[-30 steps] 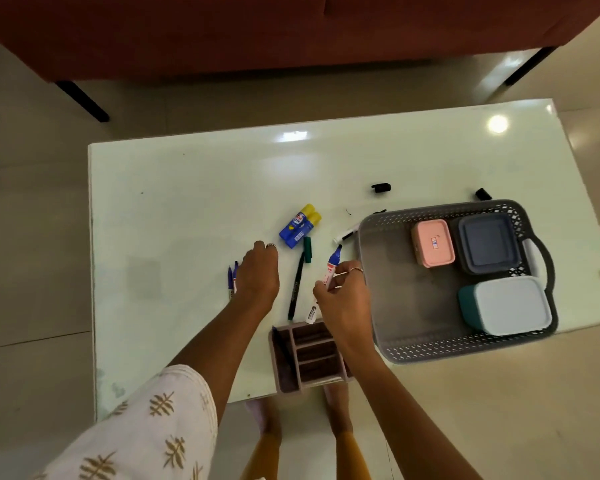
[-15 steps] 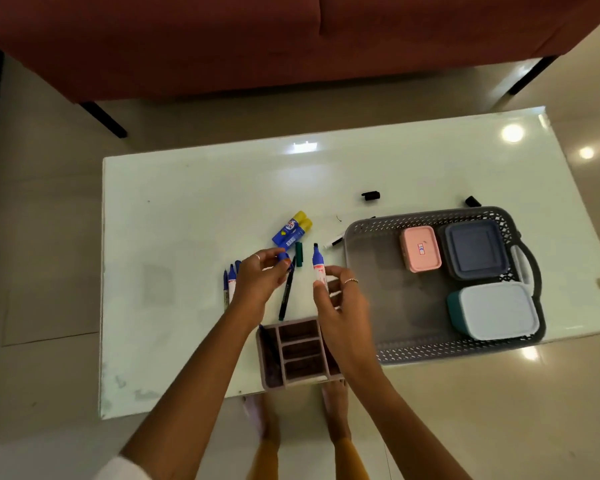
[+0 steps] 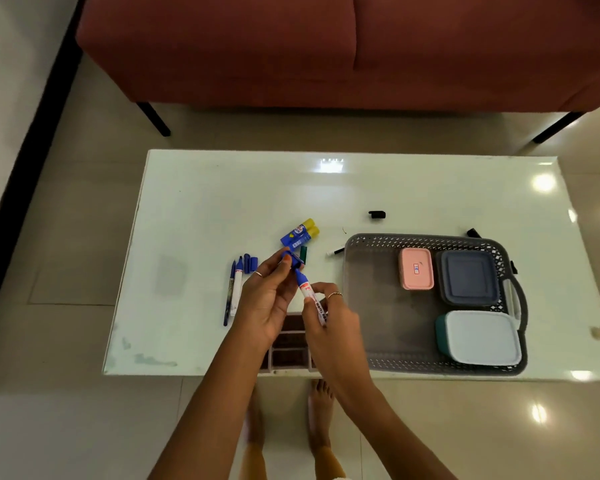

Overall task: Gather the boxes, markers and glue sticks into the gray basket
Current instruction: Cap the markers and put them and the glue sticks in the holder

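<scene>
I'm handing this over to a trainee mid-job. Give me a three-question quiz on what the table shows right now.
1. True or false: three lidded boxes sit inside the gray basket.
2. Which item does the right hand hold? A) glue stick B) blue whiteboard marker C) pink box
3. Fill in: the two glue sticks lie on the ____, outside the basket.

Key: 1 true; 2 B; 3 table. The left hand holds a blue cap at the marker's tip.
</scene>
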`<act>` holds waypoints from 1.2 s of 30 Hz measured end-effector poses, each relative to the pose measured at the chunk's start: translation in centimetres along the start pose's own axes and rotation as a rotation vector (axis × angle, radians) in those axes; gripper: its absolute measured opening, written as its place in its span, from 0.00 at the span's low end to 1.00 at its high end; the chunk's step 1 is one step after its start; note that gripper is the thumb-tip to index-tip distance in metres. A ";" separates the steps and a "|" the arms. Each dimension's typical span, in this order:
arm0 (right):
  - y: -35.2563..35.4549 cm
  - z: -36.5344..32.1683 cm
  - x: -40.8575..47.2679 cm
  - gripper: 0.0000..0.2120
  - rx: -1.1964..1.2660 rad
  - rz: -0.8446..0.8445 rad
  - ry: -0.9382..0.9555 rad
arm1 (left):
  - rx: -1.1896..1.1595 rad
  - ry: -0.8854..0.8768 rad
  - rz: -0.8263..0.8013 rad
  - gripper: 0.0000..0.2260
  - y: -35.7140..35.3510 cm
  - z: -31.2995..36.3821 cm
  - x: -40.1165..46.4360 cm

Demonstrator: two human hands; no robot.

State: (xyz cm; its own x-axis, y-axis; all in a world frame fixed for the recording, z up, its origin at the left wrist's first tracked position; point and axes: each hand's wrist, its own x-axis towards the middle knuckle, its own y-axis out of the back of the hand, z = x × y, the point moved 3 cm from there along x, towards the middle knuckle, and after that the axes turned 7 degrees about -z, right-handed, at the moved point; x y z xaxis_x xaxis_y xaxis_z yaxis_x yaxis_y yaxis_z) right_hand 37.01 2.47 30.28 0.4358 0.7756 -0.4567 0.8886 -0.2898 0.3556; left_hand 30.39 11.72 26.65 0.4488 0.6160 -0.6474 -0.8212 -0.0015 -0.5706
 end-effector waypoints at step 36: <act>-0.7 1.9 3.3 0.12 0.344 -0.070 -0.210 | 0.620 0.027 0.179 0.06 7.5 3.4 -2.1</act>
State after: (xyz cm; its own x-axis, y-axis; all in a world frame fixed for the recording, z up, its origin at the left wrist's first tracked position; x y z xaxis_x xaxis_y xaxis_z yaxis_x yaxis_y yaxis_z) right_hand 38.06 4.18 26.95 0.3603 0.6792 -0.6394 0.8980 -0.4382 0.0406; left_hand 22.10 13.08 25.45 0.2876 0.6281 -0.7230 -0.9319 0.3576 -0.0601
